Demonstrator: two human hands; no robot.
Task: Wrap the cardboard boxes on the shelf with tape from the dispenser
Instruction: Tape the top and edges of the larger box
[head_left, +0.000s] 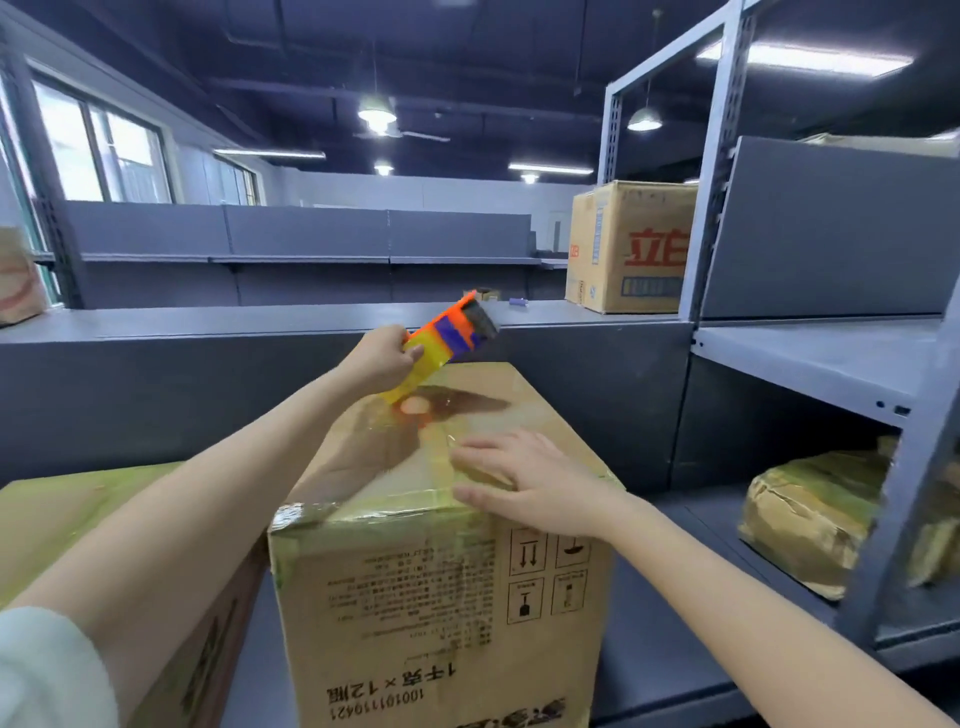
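A cardboard box (441, 545) is seen upright on the grey shelf (670, 675), directly before the camera, its printed text upside down from this view. Its top face and upper front edge are covered with glossy yellowish tape (415, 506). The tape dispenser (447, 338), orange with a purple band and a yellow roll, is held tilted above the far part of the box top; a stretch of tape appears to run from it down to the box surface. The left hand (382, 358) is closed around the dispenser's near end, fingers curled on it. The right hand (524, 480) is laid flat on the near right part of the box top, fingers extended and spread, nothing gripped. A second box (78, 519), also tape-covered on top, is noted touching the first on its left. A further printed box (631, 247) stands on the higher shelf behind, and a crumpled taped parcel (810, 514) lies in the right-hand shelf bay.
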